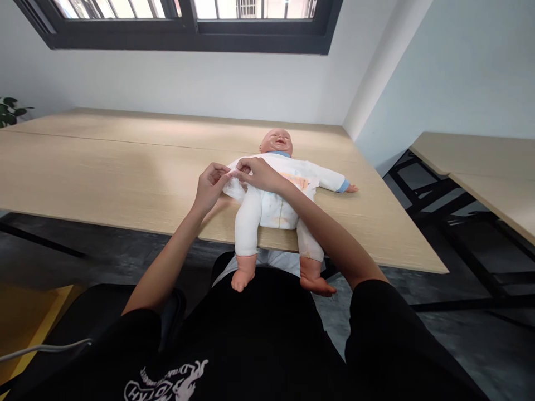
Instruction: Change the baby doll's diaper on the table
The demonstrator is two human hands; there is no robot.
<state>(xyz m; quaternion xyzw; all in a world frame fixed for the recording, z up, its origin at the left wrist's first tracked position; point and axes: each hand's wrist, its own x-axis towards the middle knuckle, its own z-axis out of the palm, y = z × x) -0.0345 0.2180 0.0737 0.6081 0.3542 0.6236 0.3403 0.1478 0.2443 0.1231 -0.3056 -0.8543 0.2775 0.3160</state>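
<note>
A baby doll in a white outfit with blue trim lies on its back, its head away from me and its feet hanging over the table's near edge. A white diaper with a printed front is around its hips, over the outfit. At the diaper's left side, my left hand pinches the thin white side wing between thumb and fingers. My right hand reaches across the doll's belly and pinches the same wing, its fingertips meeting those of the left. The exact bit between the fingertips is hidden.
The light wooden table stretches to the left and back to the wall under a window. Another table with black legs stands to the right. A black chair is at lower left, and a plant shows at far left.
</note>
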